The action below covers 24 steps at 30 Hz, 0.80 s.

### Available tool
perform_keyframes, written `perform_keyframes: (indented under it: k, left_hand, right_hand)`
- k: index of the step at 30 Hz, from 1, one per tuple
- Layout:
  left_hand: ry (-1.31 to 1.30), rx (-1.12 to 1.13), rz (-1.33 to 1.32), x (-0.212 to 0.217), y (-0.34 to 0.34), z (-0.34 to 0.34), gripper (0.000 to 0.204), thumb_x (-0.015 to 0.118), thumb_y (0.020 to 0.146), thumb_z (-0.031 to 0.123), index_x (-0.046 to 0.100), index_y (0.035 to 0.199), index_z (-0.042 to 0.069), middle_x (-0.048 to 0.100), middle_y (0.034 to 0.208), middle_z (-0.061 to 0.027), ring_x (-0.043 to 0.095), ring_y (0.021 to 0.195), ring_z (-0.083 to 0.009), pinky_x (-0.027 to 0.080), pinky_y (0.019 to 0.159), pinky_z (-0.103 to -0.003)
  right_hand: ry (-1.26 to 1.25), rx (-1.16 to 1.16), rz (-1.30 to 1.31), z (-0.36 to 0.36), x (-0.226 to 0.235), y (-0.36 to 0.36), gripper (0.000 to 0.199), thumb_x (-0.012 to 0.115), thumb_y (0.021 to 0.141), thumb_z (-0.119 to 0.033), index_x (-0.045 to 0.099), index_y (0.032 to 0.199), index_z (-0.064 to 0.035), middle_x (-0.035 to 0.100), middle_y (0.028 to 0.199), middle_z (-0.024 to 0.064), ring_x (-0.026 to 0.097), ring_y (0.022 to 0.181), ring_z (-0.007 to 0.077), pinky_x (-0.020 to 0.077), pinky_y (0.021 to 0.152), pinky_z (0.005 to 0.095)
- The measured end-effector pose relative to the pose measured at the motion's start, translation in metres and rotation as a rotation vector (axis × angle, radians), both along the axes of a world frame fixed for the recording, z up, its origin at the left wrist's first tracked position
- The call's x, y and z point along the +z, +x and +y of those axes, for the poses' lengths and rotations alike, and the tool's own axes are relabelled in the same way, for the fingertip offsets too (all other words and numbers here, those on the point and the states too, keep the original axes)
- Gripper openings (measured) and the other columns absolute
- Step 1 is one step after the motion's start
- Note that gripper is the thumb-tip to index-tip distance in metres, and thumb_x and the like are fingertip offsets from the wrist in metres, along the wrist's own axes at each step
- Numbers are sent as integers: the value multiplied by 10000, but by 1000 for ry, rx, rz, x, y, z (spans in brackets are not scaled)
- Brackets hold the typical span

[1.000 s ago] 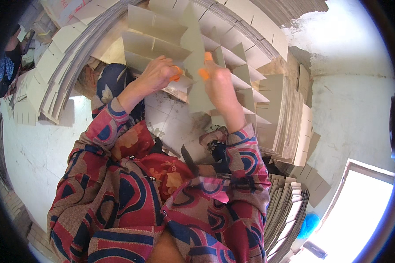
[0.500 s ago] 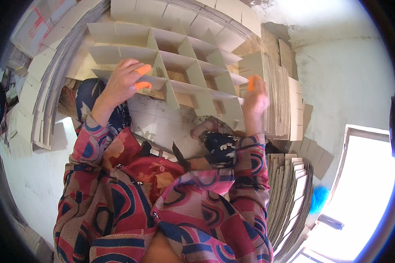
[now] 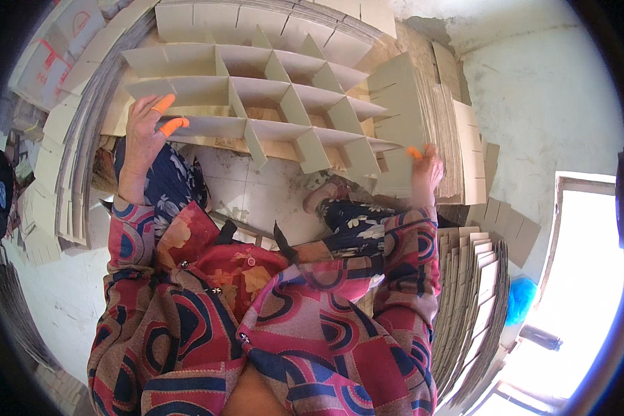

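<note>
A grid of grey cardboard divider strips point(image 3: 260, 91), slotted together into open cells, stands on a low wooden-looking surface in front of me. My left hand point(image 3: 145, 128) is by the left end of its nearest long strip. Orange covers are on its thumb and index finger, which are spread apart with nothing visibly gripped. Beyond the grid's right end, my right hand point(image 3: 428, 168) is beside a stack of slotted cardboard sheets point(image 3: 442, 142). It wears an orange finger cover too, and its fingers look loosely bent and apart. Whether it touches a sheet is unclear.
More slotted cardboard point(image 3: 270, 26) is stacked behind the grid. Tall piles point(image 3: 83, 149) line the left side, and upright sheets point(image 3: 464, 295) stand at lower right. A blue bag point(image 3: 521, 300) hangs near the bright doorway point(image 3: 589, 270). My knees flank the tiled floor point(image 3: 239, 182).
My left hand has moved left along the grid to its end. The right hand has shifted right and slightly down, away from the grid, toward the stacked sheets. My view has shifted slightly.
</note>
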<state>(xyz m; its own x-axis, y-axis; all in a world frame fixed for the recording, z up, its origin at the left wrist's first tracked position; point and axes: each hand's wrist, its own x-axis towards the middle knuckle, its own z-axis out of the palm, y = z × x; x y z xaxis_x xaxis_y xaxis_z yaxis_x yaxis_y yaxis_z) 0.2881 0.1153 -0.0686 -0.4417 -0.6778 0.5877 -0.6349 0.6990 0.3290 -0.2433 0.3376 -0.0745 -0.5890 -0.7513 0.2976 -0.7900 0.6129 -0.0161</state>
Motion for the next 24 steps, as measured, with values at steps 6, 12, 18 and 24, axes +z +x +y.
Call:
perform_keyframes:
  k: [6, 12, 18, 24]
  left_hand:
    - [-7, 122, -57, -4, 17, 4, 505, 808, 622, 211, 666, 1088, 79, 622, 1062, -123, 536, 1059, -304, 401, 934, -411]
    - [66, 52, 67, -23, 28, -6, 394, 782, 651, 132, 683, 1029, 78, 652, 944, -107, 549, 1033, -287, 425, 893, -388]
    - [206, -102, 222, -34, 29, -14, 272, 745, 680, 45, 673, 942, 41, 648, 811, -93, 573, 807, -268, 464, 711, -351]
    - [239, -121, 234, -24, 23, -12, 210, 737, 697, 48, 663, 893, 39, 633, 737, -73, 553, 742, -257, 428, 690, -360]
  right_hand:
    - [-388, -104, 88, -26, 63, 63, 266, 679, 851, -263, 549, 993, -79, 651, 809, 168, 627, 703, 374, 463, 563, 418]
    - [-504, 313, -96, -82, 132, 184, 338, 713, 826, -131, 610, 1141, -70, 675, 860, 133, 579, 591, 123, 465, 525, 287]
    - [-426, 734, -489, -132, 120, 282, 535, 741, 791, -87, 545, 1286, -31, 315, 609, 13, 278, 543, 57, 296, 476, 202]
    - [-337, 816, -596, -160, 118, 329, 524, 735, 789, -73, 540, 1272, -8, 265, 659, 34, 267, 534, 93, 300, 467, 209]
